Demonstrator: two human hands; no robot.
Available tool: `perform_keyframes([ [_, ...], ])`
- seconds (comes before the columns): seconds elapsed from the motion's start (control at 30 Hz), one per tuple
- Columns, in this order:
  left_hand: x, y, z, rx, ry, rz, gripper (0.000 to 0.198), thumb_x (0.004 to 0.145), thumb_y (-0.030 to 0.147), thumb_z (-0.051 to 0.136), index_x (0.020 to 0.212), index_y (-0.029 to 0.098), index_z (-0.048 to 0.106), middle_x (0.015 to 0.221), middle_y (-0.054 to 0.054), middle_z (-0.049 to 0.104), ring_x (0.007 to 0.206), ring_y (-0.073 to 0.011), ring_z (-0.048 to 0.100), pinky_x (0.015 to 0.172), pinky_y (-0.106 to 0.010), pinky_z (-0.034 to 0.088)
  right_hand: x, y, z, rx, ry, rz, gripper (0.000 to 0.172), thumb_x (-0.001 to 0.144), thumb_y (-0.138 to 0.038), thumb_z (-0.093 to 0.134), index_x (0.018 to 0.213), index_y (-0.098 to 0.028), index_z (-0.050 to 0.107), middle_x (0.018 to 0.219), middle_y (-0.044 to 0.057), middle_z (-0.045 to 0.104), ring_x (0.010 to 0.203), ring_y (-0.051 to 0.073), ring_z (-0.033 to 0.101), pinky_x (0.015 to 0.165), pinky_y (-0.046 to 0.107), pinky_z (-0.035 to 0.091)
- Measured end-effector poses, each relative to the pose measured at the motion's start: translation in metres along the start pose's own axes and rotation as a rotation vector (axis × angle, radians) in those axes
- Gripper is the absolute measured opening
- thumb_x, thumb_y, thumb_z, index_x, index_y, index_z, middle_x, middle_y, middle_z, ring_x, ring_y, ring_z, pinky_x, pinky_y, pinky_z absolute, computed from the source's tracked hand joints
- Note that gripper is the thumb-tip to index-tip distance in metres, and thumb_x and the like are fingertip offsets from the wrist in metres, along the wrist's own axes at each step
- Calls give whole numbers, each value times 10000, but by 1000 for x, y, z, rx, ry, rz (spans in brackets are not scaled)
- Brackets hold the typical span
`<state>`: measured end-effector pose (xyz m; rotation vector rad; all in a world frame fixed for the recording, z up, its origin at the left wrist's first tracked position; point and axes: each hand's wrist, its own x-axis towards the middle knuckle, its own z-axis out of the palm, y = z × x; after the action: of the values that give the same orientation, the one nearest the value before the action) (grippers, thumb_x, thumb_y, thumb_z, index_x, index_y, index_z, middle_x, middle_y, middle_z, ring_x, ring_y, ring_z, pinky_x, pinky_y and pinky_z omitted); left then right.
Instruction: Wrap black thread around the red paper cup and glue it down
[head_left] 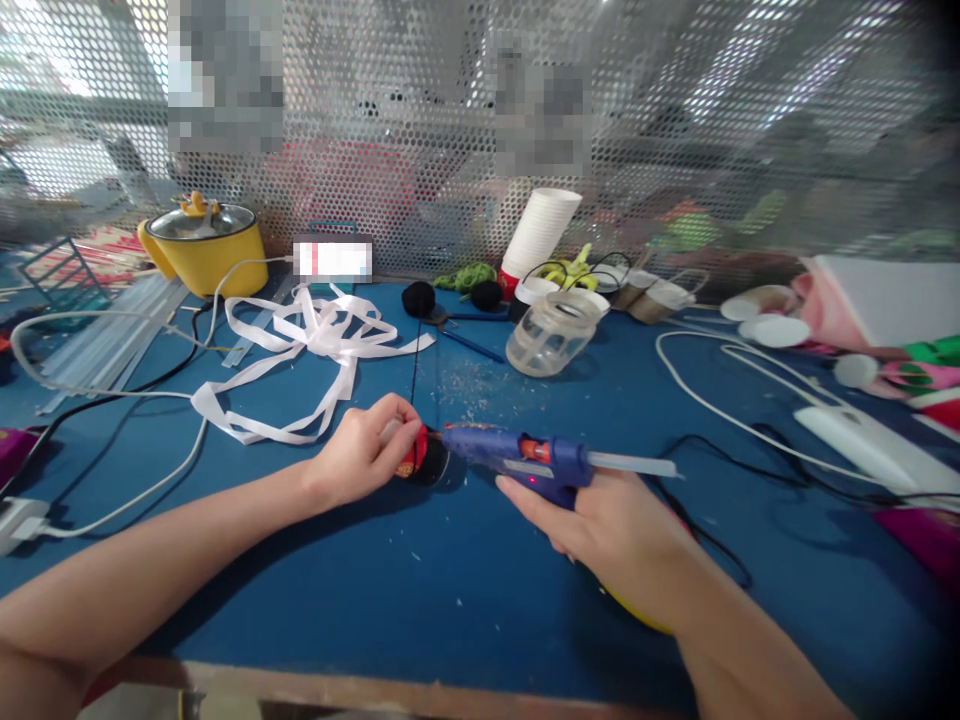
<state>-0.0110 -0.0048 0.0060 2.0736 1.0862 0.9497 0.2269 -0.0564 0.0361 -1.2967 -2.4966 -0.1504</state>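
Observation:
My left hand (367, 450) is closed around a small red cup (411, 458) that has black yarn (433, 466) wound about its end, low over the table. A strand of this yarn runs back to a black yarn ball (418, 298). In my right hand (615, 520) is a blue hot glue gun (517, 462), gripped by its handle, with a small red light lit. From its rear sticks out a clear glue stick (634, 464). The gun's nozzle points left and meets the cup's edge or hovers close by; I cannot tell which.
White ribbon (330, 330) lies tangled behind my left hand, near a yellow pot (217, 250) and loose glue sticks (124, 335). A clear jar (551, 335), blue-handled pliers or scissors (472, 344) and stacked cups (544, 230) stand behind. Cables and a power strip (877, 450) lie right.

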Motion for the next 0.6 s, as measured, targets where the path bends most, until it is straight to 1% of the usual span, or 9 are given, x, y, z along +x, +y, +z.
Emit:
perform_keyframes([
  [0.1,-2,0,0,8,-3,36,124,869,249,418,855,159,504,579,11,617,479,-82,538,487,-173,403,9,-5,-7,59,-27,90,284,872,-282,425,759,-249,683,372,-33,514,348,149,491,405,266,403],
  [0.2,-3,0,0,20,9,63,111,866,234,420,854,159,501,571,13,621,467,-77,543,473,-164,402,21,-13,-14,223,-60,233,259,854,-323,459,712,-230,655,400,-22,550,394,168,551,406,269,428],
  [0.3,-3,0,1,22,3,93,102,868,228,417,857,161,493,556,18,617,448,-72,537,457,-158,395,29,-17,-16,425,-121,391,203,823,-322,498,699,-213,617,374,-41,527,358,156,541,370,250,421],
  [0.4,-4,-1,1,19,-12,136,89,871,218,414,857,164,483,544,23,614,434,-66,530,446,-151,387,32,-18,-15,548,-183,503,175,807,-317,514,693,-205,585,323,-65,474,290,138,495,326,234,396],
  [0.47,-4,-1,1,27,-9,152,85,871,211,413,863,162,482,544,21,615,441,-68,535,451,-151,390,31,-17,-15,586,-203,540,182,802,-325,516,676,-205,569,317,-66,471,275,133,486,320,228,393],
  [0.6,-4,-2,1,45,-9,150,93,870,211,410,874,157,486,551,10,619,457,-78,547,469,-163,406,27,-18,-18,575,-209,547,194,791,-357,516,695,-201,580,311,-66,469,270,130,481,326,225,389],
])
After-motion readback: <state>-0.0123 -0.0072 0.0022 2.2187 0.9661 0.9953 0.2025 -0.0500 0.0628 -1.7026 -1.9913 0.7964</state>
